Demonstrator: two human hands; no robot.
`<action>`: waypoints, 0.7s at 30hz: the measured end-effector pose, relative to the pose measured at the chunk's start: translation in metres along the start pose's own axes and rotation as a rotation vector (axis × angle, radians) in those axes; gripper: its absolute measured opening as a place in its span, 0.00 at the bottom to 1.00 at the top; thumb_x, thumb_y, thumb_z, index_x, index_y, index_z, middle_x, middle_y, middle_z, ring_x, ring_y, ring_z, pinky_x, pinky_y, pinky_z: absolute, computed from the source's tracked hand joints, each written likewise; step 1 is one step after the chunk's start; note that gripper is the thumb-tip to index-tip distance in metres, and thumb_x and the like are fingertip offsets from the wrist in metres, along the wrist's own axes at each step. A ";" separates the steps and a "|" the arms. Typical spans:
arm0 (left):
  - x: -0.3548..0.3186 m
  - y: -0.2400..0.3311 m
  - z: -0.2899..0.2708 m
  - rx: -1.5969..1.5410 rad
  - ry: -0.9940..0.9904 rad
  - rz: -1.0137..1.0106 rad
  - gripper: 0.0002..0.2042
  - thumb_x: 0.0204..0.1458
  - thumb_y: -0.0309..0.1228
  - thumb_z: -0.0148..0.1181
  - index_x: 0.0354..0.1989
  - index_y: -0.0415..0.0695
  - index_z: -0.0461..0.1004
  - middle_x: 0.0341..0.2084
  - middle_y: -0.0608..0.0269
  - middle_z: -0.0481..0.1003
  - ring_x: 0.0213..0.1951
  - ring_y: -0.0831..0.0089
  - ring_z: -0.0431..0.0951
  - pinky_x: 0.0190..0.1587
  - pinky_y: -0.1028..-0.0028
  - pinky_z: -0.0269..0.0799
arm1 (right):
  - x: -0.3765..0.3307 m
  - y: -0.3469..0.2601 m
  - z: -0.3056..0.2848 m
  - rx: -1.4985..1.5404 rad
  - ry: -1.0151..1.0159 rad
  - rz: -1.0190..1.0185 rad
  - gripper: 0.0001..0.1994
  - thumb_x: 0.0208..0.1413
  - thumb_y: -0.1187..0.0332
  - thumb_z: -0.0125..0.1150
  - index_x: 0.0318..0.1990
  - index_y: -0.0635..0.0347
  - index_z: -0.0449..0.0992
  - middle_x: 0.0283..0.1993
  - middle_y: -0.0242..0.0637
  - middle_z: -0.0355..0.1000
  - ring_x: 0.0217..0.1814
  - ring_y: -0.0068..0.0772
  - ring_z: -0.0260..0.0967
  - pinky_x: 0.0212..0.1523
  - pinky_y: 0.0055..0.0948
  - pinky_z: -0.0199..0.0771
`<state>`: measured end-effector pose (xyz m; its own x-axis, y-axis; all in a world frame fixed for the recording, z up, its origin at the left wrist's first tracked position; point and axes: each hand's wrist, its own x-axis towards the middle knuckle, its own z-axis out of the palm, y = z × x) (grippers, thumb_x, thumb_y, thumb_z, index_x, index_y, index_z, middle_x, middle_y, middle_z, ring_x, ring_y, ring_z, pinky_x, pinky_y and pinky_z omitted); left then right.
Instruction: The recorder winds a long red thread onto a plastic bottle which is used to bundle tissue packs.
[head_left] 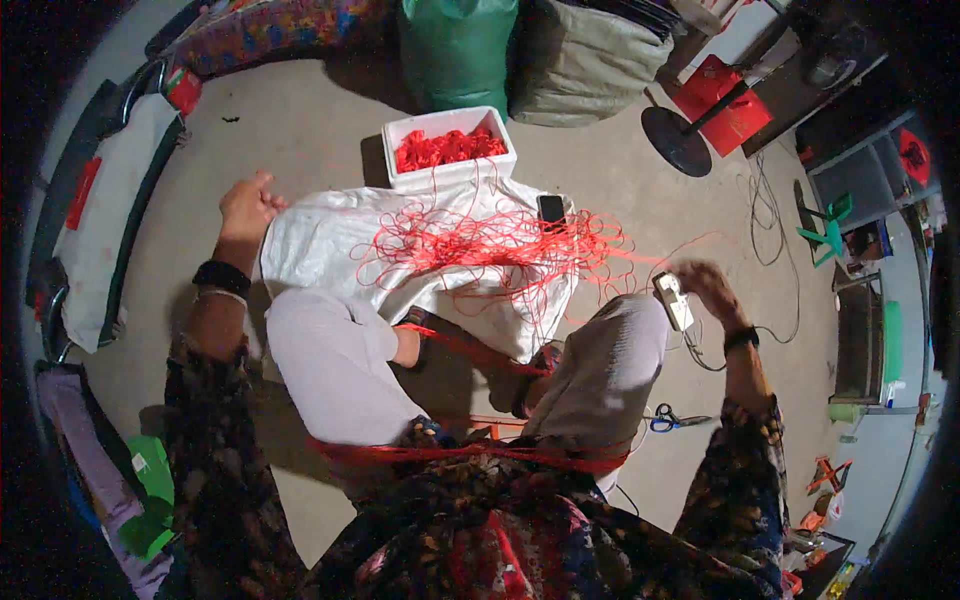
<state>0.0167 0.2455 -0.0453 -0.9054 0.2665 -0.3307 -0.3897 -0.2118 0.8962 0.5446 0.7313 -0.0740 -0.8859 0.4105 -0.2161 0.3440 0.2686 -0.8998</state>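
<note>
A loose tangle of thin red cord spreads over a white woven sheet on the floor before my knees. My left hand is held out at the sheet's left edge, fingers curled closed; what they pinch is too fine to make out. On the right, my right hand is blurred by motion, with a strand of the cord running from the tangle to its closed fingers. Right beside that hand, over my right knee, is a white power strip. More red strands cross my lap and pass between my feet.
Beyond the sheet stands a white foam box holding bundled red cord. A black phone lies at the tangle's far side. Blue-handled scissors rest on the floor by my right thigh. Full sacks, a black round stand base and dark cables lie farther out.
</note>
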 end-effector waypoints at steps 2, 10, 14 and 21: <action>0.015 -0.019 -0.013 0.054 0.033 -0.030 0.08 0.49 0.28 0.58 0.26 0.42 0.65 0.13 0.64 0.59 0.15 0.66 0.62 0.25 0.61 0.70 | -0.064 0.031 -0.021 -0.042 0.138 0.213 0.16 0.51 0.57 0.57 0.37 0.63 0.77 0.27 0.29 0.71 0.31 0.19 0.66 0.29 0.24 0.66; 0.041 -0.031 0.033 0.966 -0.193 0.175 0.12 0.43 0.32 0.60 0.34 0.39 0.73 0.27 0.50 0.74 0.28 0.56 0.77 0.33 0.60 0.74 | -0.216 -0.063 0.004 0.373 0.141 0.426 0.08 0.54 0.66 0.52 0.31 0.62 0.71 0.11 0.26 0.55 0.09 0.16 0.50 0.11 0.20 0.48; -0.065 -0.026 0.138 1.559 -0.322 0.534 0.19 0.41 0.40 0.58 0.39 0.39 0.75 0.36 0.47 0.76 0.35 0.53 0.78 0.40 0.60 0.72 | -0.188 -0.200 0.073 0.586 0.166 0.239 0.12 0.59 0.59 0.50 0.39 0.59 0.69 0.15 0.21 0.53 0.11 0.15 0.46 0.14 0.19 0.45; -0.274 0.001 0.238 0.238 -1.286 0.220 0.24 0.56 0.47 0.50 0.44 0.34 0.71 0.32 0.61 0.76 0.37 0.75 0.76 0.45 0.76 0.70 | -0.045 -0.314 0.117 0.861 0.004 -0.175 0.11 0.62 0.62 0.43 0.45 0.56 0.66 0.19 0.20 0.48 0.16 0.15 0.44 0.17 0.17 0.44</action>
<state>0.3042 0.3962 0.1169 -0.0897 0.9708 0.2224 -0.0981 -0.2308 0.9680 0.4400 0.5269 0.1742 -0.9021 0.4287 -0.0488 -0.1522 -0.4219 -0.8938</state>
